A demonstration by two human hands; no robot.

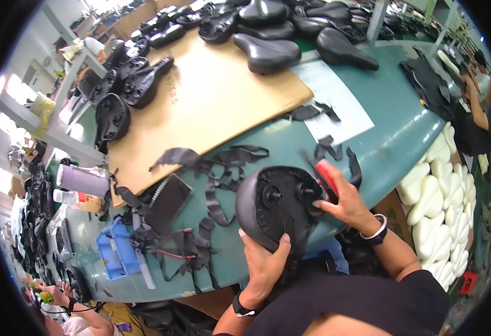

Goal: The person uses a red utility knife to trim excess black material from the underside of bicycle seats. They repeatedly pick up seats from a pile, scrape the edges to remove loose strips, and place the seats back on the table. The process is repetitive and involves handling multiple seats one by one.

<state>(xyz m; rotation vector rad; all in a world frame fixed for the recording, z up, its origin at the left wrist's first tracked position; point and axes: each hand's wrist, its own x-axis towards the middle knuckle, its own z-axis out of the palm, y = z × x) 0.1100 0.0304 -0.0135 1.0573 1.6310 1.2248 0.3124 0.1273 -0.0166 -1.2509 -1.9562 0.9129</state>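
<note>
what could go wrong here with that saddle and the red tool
1. The red-handled tool in the right hand works close to the left hand gripping the upturned bicycle saddle; a slip might nick those fingers.
2. The saddle is held at the green table edge, mostly unsupported, so it could twist or drop.
3. Loose black trimmings lie right beside it and might snag the tool.

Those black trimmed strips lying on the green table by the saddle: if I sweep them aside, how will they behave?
The black strips lie curled and looped, so they are probably floppy and light. They overlap in a tangle, so they would likely drag along together. Some drape over the cardboard sheet edge and may snag.
</note>
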